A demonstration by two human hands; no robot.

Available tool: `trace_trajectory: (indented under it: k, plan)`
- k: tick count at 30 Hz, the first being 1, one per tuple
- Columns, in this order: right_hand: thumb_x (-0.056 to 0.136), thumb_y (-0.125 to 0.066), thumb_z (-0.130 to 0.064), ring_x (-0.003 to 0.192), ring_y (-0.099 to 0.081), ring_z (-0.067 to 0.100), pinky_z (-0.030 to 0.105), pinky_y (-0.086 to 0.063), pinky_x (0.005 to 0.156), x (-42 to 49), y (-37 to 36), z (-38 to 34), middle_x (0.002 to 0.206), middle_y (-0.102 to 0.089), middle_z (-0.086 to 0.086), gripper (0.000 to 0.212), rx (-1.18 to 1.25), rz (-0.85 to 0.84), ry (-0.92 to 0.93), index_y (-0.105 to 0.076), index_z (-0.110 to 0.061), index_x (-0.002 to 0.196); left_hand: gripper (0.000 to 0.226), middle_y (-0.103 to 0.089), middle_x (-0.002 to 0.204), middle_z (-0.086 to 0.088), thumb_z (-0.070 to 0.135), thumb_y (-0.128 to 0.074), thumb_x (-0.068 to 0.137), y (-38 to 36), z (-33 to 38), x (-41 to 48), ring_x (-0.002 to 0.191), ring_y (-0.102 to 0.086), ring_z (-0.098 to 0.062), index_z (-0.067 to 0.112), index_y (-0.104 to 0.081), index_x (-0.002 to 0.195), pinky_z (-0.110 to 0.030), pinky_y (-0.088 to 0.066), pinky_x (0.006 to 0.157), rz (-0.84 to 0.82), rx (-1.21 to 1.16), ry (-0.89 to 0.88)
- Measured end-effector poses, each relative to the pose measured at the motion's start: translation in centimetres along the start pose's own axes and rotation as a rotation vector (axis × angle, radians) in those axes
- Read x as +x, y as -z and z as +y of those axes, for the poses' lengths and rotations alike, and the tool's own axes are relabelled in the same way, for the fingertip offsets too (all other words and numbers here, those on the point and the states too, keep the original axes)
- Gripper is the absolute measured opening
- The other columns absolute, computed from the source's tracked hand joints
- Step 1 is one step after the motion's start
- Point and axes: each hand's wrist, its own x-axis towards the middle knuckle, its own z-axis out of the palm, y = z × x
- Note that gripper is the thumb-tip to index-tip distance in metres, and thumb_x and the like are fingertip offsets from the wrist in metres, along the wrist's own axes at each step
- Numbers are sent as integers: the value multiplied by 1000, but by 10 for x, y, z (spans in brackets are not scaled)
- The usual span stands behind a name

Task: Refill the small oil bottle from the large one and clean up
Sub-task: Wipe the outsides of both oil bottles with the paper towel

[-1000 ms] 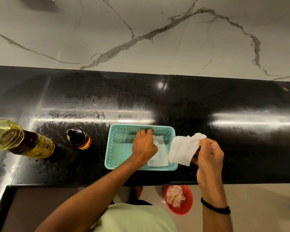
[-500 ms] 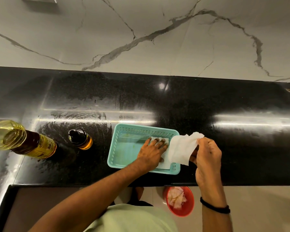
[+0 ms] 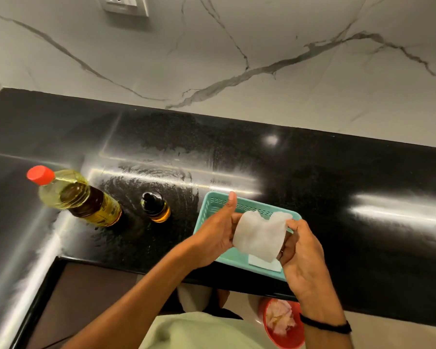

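Both left hand point(image 3: 215, 239) and right hand point(image 3: 303, 264) pinch the tissue point(image 3: 258, 235) with curled fingers, above the basket point(image 3: 213, 204).

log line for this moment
phase: cleanup | left hand, right hand: hold tissue over teal basket | large bottle, small bottle: upright on counter

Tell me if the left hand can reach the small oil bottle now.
Probably yes: bare counter lies between the left hand and the small oil bottle, but that hand holds the tissue and must release it first.
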Motion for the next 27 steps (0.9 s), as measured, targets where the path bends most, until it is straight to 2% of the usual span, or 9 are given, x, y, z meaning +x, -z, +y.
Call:
trace_trajectory:
  k: [3,5,7,9,12,15,20,24,27]
  plan:
    - [95,-57,-26,78,-74,22,31,-57,55,0,-25,15,100,-75,13,28,-64,-62,5,-64,-12,119,44,-70,115,-19,37,-60,89,21,1,-27,107,-67,-32,2,-68,117,-45,-53,97,169,-33,-142]
    - [93,-62,-30,89,-73,26,35,-59,63,-4,-39,24,106,-74,13,32,-153,-129,65,-62,-13,120,24,-71,110,-22,12,-66,89,34,-4,-40,98,-68,-32,4,-69,111,-41,-58,90,247,-6,-266]
    - [81,-71,-32,94,-73,27,41,-61,73,-14,-56,31,108,-73,8,46,-249,-223,107,-57,-17,122,27,-72,108,-19,4,-64,91,47,-6,-56,98,-69,-31,8,-66,117,-39,-59,86,305,11,-346]
    - [71,-76,-26,95,-73,26,46,-60,78,-21,-70,38,108,-74,6,59,-308,-296,121,-53,-20,125,35,-74,109,-9,2,-62,92,56,-6,-69,101,-70,-28,13,-60,125,-40,-59,86,361,14,-401]
    - [70,-75,-14,93,-73,27,46,-61,78,-36,-101,52,102,-75,8,55,-294,-360,65,-56,-18,122,37,-73,111,-7,2,-62,92,77,-6,-91,104,-69,-27,18,-61,126,-42,-58,87,469,-14,-446]
    - [73,-71,-8,88,-74,31,42,-62,73,-49,-128,68,101,-75,17,43,-130,-399,-146,-64,-2,114,36,-73,109,-3,1,-62,92,100,-8,-109,104,-70,-25,23,-64,120,-36,-59,84,575,-51,-471]
    - [88,-67,-15,107,-67,39,60,-51,87,-67,-167,95,116,-67,27,37,19,-416,-489,-64,4,120,38,-72,114,4,2,-59,95,135,-11,-137,109,-67,-16,23,-63,127,-37,-56,93,587,27,-474]
    - [89,-66,-13,92,-73,35,46,-61,64,-88,-198,125,109,-71,23,31,4,-387,-437,-65,-1,118,37,-72,115,7,1,-55,97,163,-10,-162,110,-67,-15,27,-64,121,-33,-56,91,561,86,-494]
    - [92,-60,-9,97,-71,34,42,-61,67,-90,-214,149,112,-70,23,32,35,-359,-303,-60,0,122,34,-73,111,9,4,-59,95,188,-5,-178,105,-68,-10,29,-67,118,-33,-58,87,620,202,-487]
